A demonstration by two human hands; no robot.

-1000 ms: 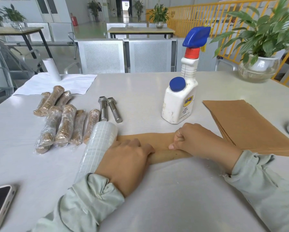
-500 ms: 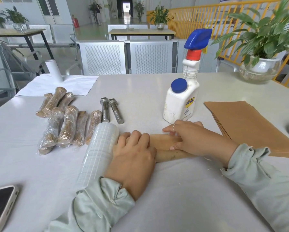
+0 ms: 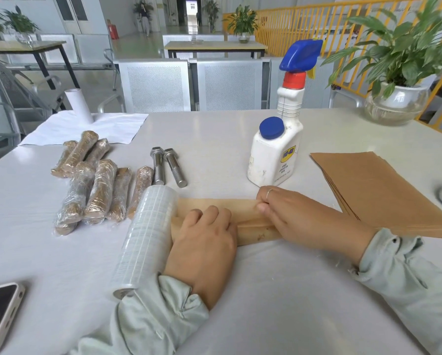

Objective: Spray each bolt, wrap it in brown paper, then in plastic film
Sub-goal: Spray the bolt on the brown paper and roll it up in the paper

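We have the bolt rolled up inside a sheet of brown paper (image 3: 255, 230), lying near the front middle of the worktop (image 3: 214, 139) with its long axis running left to right, square across our reach. The bolt itself is hidden by the paper, so we cannot tell how far round the roll has gone. Our left hand (image 3: 204, 247) lies flat on the left part of the roll, fingers (image 3: 209, 213) fairly straight and pressing down. Our right hand (image 3: 296, 213) covers the right end, its fingertips bent onto the paper's free edge, seemingly pinching it, though the contact is hard to make out. The paper's far flap still lies flat beyond the fingers, so we judge the next push goes away from us.

The film roll (image 3: 148, 237) lies touching the left hand's outer side. Two bare bolts (image 3: 167, 166) wait beyond it, the wrapped bolts (image 3: 97, 183) towards the left edge, the spray bottle (image 3: 279, 144) behind the right hand, and the paper stack (image 3: 376, 185) towards the right edge.
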